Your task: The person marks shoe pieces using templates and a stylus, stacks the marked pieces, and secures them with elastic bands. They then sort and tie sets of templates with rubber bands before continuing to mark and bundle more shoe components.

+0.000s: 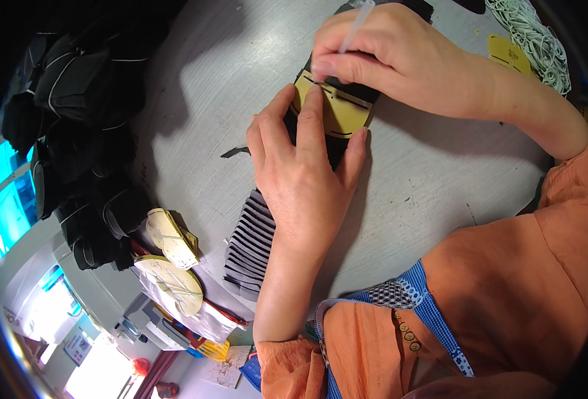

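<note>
My right hand [400, 63] grips a slim whitish pen [356, 26]. Its lower end is hidden by my fingers, close to a dark slot in a yellow template [347, 121]. That template lies on black fabric, with dark slots and lines across its face. Fingers spread, my left hand [297, 173] presses on the template's left part, the thumb by its lower right corner. Below the left wrist lies a fanned stack of dark grey fabric pieces [247, 243], partly covered by my forearm.
Tied bundles of black fabric [74, 86] are piled along the left side of the grey table [427, 179]. More yellowish templates [171, 239] lie at the lower left. At the far right are a hank of pale cord [533, 50] and another yellow template [507, 53].
</note>
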Action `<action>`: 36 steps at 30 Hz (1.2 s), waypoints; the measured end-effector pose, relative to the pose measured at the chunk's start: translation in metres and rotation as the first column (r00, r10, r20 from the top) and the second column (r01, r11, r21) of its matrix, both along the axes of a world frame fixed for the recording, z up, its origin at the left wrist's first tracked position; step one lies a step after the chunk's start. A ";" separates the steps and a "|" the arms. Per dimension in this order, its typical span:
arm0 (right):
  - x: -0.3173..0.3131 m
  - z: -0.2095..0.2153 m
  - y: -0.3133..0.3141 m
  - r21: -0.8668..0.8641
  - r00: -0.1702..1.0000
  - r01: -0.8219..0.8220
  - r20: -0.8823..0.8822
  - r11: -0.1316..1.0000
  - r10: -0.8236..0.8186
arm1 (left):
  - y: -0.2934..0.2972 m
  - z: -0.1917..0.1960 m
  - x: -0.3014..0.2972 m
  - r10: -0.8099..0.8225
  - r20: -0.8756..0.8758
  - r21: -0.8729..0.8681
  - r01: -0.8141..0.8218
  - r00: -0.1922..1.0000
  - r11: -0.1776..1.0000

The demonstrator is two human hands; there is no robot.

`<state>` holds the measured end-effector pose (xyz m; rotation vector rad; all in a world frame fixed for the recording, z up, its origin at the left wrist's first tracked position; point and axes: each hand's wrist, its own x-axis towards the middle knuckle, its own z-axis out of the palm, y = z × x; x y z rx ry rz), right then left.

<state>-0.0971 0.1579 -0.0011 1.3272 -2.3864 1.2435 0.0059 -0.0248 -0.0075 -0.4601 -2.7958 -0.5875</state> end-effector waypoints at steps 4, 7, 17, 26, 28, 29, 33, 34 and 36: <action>0.017 0.023 0.016 0.167 0.975 -0.057 0.223 0.984 0.019 | -0.005 0.004 0.001 0.024 -0.013 -0.023 -0.024 1.000 0.999; 0.018 0.032 0.026 0.082 0.881 0.017 0.470 0.997 -0.054 | -0.004 0.005 0.001 0.052 0.027 -0.001 -0.052 0.998 0.999; -0.004 0.004 0.010 -0.024 0.996 -0.038 0.079 0.999 0.040 | 0.004 0.004 -0.006 0.028 0.005 -0.008 -0.028 1.000 1.000; -0.001 0.038 0.031 -0.097 0.858 0.054 0.514 0.994 0.003 | 0.006 0.009 -0.011 0.004 0.000 -0.021 -0.004 1.000 1.000; -0.005 0.034 0.024 -0.172 0.903 0.048 0.429 0.984 0.031 | 0.008 0.006 -0.012 -0.004 -0.003 -0.012 0.004 1.000 1.000; -0.011 0.021 0.016 -0.118 0.941 -0.012 0.335 0.993 0.051 | 0.009 0.004 -0.012 -0.020 -0.008 -0.021 0.019 1.000 1.000; 0.006 0.033 0.024 0.093 0.964 0.001 0.263 0.996 -0.025 | 0.009 0.004 -0.014 -0.024 -0.017 -0.026 0.023 1.000 0.999; 0.002 0.024 0.029 0.116 0.902 -0.093 0.430 0.989 0.034 | 0.007 0.006 -0.012 -0.019 -0.013 -0.028 0.018 1.000 0.999; 0.008 0.039 0.039 0.045 0.901 -0.083 0.431 0.996 0.055 | 0.005 0.009 -0.014 -0.024 0.003 -0.038 0.024 1.000 0.999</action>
